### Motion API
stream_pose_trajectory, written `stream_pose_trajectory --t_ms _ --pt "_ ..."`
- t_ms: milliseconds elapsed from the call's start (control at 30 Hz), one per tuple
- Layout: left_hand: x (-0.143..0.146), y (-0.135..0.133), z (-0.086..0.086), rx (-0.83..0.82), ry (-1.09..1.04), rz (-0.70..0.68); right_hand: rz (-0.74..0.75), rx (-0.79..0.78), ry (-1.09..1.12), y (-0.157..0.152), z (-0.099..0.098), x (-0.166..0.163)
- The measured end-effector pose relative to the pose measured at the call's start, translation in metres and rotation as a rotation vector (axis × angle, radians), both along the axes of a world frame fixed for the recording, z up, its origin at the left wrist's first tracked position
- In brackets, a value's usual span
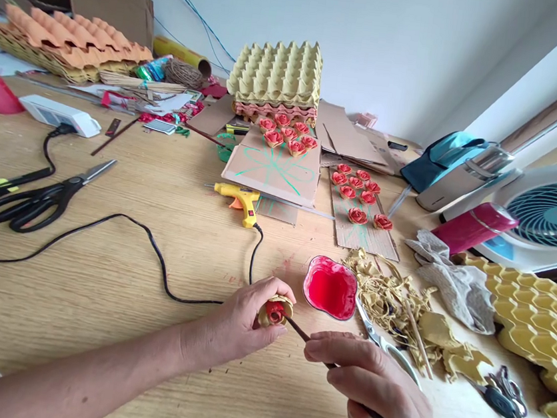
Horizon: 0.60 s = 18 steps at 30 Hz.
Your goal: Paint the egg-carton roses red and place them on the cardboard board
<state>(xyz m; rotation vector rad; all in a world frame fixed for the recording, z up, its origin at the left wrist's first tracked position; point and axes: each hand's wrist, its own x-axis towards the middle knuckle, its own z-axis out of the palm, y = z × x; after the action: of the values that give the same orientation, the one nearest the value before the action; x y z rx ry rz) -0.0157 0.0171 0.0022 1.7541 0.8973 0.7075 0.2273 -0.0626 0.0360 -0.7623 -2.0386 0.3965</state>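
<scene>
The left hand (245, 316) pinched a red-centred tan pulp flower (275, 312), apparently steadying it; the right hand (383, 389), a slim dark brush (298, 329); a wavy-rimmed, red-filled bowl (320, 265) sat beyond, presumably handy.

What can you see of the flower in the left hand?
The flower is small and cup-shaped, with layered petals that look like molded pulp. Its curled centre is red; the outer petals are mostly bare tan. The left hand pinches it, open face toward the camera, while the brush in the right hand appears to touch its inside.
</scene>
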Motion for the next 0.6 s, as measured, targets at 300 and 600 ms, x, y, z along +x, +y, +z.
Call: stream_pose_trajectory --t_ms 300,600 --pt "0.0 0.001 0.006 -0.075 -0.024 -0.007 -0.042 0.063 -0.048 0.002 0.012 -0.006" --pt "0.002 0.005 -0.006 -0.447 -0.232 -0.038 -0.055 -0.097 0.108 -0.009 -0.003 0.001"
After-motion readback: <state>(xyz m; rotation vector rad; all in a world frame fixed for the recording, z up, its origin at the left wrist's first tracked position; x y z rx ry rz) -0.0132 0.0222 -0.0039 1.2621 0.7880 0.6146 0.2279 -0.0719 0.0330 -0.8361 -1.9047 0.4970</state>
